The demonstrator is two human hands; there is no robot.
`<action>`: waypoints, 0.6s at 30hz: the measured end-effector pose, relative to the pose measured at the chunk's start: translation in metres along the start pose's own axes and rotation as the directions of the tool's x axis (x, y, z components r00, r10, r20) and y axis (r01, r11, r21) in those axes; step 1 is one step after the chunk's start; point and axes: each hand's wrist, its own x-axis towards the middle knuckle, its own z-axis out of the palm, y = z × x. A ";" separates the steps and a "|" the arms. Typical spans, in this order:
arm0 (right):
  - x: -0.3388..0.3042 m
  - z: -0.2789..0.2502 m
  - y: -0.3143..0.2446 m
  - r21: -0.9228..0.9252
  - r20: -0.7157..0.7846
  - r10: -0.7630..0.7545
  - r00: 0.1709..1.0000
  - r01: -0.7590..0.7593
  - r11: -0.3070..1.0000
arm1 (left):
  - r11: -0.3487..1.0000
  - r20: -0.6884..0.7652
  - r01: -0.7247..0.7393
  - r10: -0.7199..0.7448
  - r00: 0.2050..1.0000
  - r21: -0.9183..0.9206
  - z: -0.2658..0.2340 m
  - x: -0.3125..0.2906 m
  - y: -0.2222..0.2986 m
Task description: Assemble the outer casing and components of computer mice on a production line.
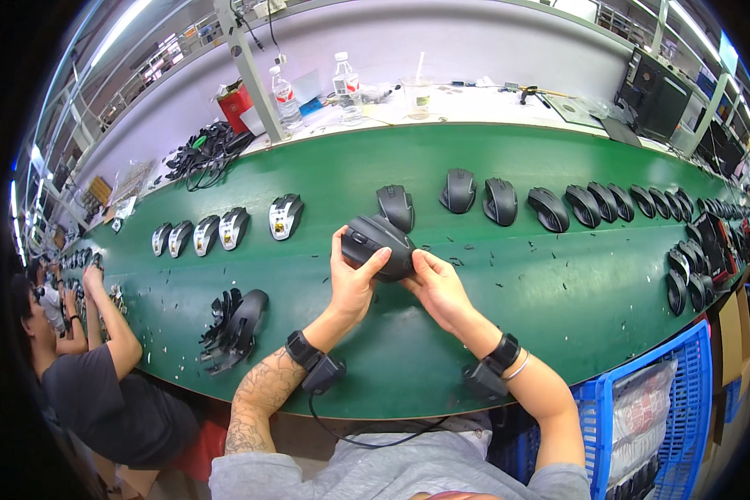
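Note:
Above the middle of the green table, a black computer mouse is held up between both hands. My left hand is closed on its left side, with the thumb laid across the near part. On the right, my right hand pinches the mouse's edge with thumb and fingers. Just behind it, another black mouse lies on the table, partly covered by the held one. To the left of my forearm lies a pile of black plastic mouse parts.
Several mice with silvery panels line the left; black mice run in a row rightward. Small black scraps dot the green table. Bottles and a cup stand behind. A blue crate is at lower right, a co-worker at left.

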 end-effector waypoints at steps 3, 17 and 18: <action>0.000 -0.004 -0.004 0.143 0.080 0.069 0.994 -0.080 0.986 | 0.999 0.007 -0.039 0.039 0.999 0.001 0.004 -0.005 0.005; 0.006 -0.009 -0.002 0.067 -0.097 0.071 0.993 -0.064 0.996 | 0.901 0.041 0.317 -0.320 0.946 -0.296 -0.016 0.007 0.007; 0.007 -0.012 -0.003 0.072 -0.134 0.089 0.987 -0.080 0.994 | 0.882 0.039 0.386 -0.391 0.920 -0.270 -0.017 0.009 0.005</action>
